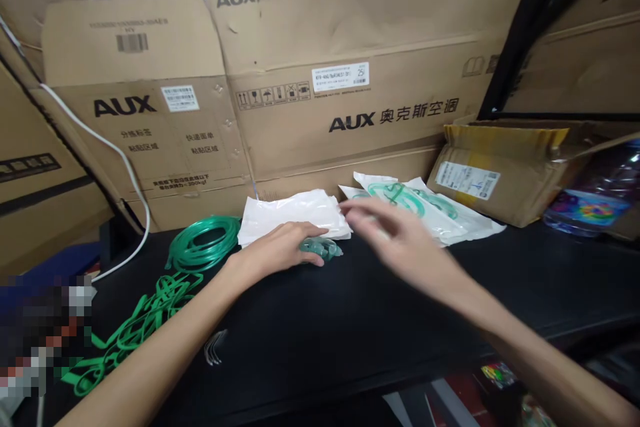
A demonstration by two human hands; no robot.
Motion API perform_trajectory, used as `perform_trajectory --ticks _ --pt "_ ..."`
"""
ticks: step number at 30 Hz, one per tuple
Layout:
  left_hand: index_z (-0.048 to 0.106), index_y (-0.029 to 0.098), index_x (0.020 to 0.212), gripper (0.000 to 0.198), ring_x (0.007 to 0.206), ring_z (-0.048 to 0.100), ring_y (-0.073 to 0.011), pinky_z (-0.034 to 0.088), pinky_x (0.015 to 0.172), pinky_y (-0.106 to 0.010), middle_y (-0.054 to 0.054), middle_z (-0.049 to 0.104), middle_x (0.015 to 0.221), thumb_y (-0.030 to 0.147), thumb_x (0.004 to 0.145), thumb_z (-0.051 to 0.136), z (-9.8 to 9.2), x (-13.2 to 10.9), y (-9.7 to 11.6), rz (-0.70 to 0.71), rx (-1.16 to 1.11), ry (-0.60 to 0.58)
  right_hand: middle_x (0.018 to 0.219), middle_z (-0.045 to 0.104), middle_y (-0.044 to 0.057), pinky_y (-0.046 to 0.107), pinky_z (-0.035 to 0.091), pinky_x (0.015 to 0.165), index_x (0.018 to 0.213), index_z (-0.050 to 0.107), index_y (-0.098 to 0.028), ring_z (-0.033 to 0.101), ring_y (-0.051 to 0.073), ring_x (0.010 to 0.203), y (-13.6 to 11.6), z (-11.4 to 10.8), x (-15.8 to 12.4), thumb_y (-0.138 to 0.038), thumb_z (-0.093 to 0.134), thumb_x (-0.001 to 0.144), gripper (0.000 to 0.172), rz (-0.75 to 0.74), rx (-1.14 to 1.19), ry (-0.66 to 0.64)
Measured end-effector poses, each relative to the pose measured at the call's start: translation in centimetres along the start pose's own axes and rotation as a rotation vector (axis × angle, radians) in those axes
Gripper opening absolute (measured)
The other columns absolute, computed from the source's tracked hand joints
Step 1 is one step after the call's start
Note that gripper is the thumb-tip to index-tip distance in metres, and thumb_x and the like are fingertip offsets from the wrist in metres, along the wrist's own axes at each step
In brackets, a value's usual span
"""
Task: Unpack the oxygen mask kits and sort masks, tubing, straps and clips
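Green plastic piece [324, 249] lies under our left hand [280, 250], fingers curled over it, while our right hand [403, 243] hovers, fingers loosely spread, beside the white bags [295, 212].

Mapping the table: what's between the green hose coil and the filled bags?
Head view: a stack of flat white bags lies between the hose coil and the filled bags, the left hand on a green part just in front.
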State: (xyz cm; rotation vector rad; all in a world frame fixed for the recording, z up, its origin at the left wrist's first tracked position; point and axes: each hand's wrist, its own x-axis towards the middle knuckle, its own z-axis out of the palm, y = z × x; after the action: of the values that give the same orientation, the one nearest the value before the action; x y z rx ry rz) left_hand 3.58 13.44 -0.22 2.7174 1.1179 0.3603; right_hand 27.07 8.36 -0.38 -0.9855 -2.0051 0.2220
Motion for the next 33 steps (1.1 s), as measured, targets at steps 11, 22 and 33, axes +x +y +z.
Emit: perform_trajectory --ticks 11,22,33 --pt "0.060 0.024 0.137 0.040 0.125 0.061 -0.0252 0.045 0.107 -0.038 -0.007 0.066 0.135 0.033 0.098 0.060 0.2 -3.6 -1.6 -0.051 -0.014 0.147 0.130 0.067 0.012 0.048 0.053 0.102 0.141 0.057 -0.022 0.066 0.029 0.117 4.1 4.5 0.6 -0.024 0.047 0.103 0.040 -0.064 -0.123 -0.262" --pt "0.059 0.025 0.137 0.040 0.126 0.060 -0.0242 0.044 0.109 -0.039 -0.006 0.066 0.136 0.033 0.098 0.061 1.0 -3.8 -2.1 -0.046 -0.060 0.199 0.133 0.067 0.007 0.045 0.049 0.109 0.139 0.059 -0.026 0.061 0.025 0.126 3.8 4.9 1.5 -0.020 0.047 0.102 0.040 -0.177 -0.086 -0.292" --pt "0.057 0.031 0.139 0.037 0.120 0.060 -0.0207 0.047 0.104 -0.035 -0.004 0.059 0.128 0.029 0.103 0.050 0.9 -4.0 -1.4 0.004 0.001 0.196 0.123 0.064 0.010 0.040 0.058 0.088 0.148 0.051 -0.030 0.070 0.024 0.099 2.3 4.5 1.6 -0.026 0.042 0.105 0.044 -0.177 -0.349 -0.359"
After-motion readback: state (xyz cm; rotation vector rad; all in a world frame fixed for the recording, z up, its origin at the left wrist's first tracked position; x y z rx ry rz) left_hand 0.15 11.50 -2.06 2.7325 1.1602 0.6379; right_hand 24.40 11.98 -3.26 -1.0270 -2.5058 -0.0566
